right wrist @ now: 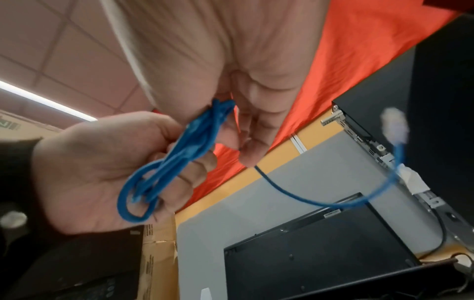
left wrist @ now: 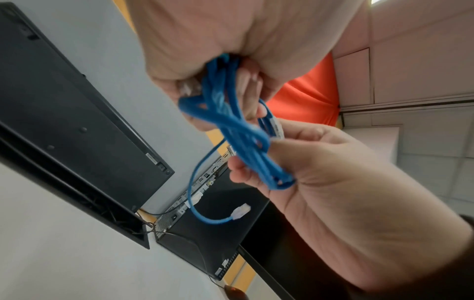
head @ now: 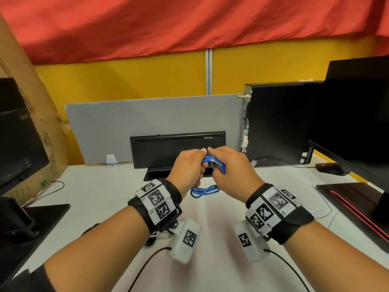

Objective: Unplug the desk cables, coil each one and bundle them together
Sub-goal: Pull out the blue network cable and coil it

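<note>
A blue network cable [head: 213, 163], folded into a coil of several loops, is held above the white desk [head: 101, 199]. My left hand [head: 189, 166] grips one end of the coil [right wrist: 177, 154] and my right hand [head: 231, 167] grips the other end [left wrist: 256, 160]; both have fingers curled round the strands. A few loops [head: 204, 190] hang below the hands. A short free end with a clear plug [left wrist: 241, 211] dangles loose from the coil, and the plug [right wrist: 395, 123] touches nothing.
A black keyboard [head: 176, 148] stands on edge against a grey divider [head: 147, 114], with a cable slot [head: 160, 173] below it. A black PC tower [head: 277, 123], monitor [head: 357, 114] and mouse [head: 330, 168] stand right. Another monitor [head: 16, 133] and a cardboard box [head: 31, 98] stand left.
</note>
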`<state>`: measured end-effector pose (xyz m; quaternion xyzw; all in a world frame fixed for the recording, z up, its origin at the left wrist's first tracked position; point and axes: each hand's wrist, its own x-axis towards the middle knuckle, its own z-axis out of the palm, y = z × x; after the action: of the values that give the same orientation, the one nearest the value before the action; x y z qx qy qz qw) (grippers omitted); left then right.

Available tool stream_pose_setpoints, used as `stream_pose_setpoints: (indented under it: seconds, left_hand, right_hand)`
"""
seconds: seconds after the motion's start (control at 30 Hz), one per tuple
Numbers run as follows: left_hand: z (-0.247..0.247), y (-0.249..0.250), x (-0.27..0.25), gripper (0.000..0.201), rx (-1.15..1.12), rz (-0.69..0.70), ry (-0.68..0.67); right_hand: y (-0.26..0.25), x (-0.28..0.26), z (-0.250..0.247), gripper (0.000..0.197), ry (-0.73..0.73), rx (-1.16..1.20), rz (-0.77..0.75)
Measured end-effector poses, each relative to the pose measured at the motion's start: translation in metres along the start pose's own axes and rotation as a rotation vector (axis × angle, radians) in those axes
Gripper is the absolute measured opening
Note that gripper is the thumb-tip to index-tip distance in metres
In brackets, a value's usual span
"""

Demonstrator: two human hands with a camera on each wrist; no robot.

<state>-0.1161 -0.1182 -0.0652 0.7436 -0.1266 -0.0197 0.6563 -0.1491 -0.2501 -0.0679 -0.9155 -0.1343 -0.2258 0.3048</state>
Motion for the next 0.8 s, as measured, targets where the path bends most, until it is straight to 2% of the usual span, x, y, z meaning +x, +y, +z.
stream_pose_setpoints:
  seconds: [0.07,0.13,0.23,0.37,0.5,0.57,0.67,0.8]
  left_hand:
    - [0.000,0.001,-0.001,0.042,-0.002,-0.003,0.009]
    - [0.001,0.003,-0.001,0.042,-0.002,0.011,0.019]
    - [0.001,0.007,0.000,0.042,0.011,0.038,0.031]
    - [-0.002,0.008,0.004,0.036,0.068,0.033,0.045]
    - [-0.003,0.005,0.004,0.032,0.162,0.080,-0.014]
    - [-0.003,0.008,0.004,0.032,0.146,0.100,-0.053]
    - [-0.004,0.012,0.005,0.031,0.117,0.091,-0.058]
    - [-0.004,0.014,0.000,0.031,0.017,0.054,-0.128]
  right_hand:
    - [0.000,0.002,0.002,0.040,0.007,-0.047,0.021]
    - [-0.002,0.003,0.004,0.026,0.029,-0.093,0.026]
    - [0.000,0.002,0.009,0.005,0.104,-0.041,-0.011]
    - [0.008,-0.001,0.014,0.023,0.251,0.060,-0.066]
    - [0.010,-0.006,0.015,0.027,0.353,0.216,-0.196]
    - [0.010,-0.005,0.013,0.022,0.342,0.372,-0.134]
    - [0.006,-0.004,0.007,0.011,0.233,0.703,0.029]
    - [0.006,0.000,-0.001,0.038,0.118,0.858,0.234]
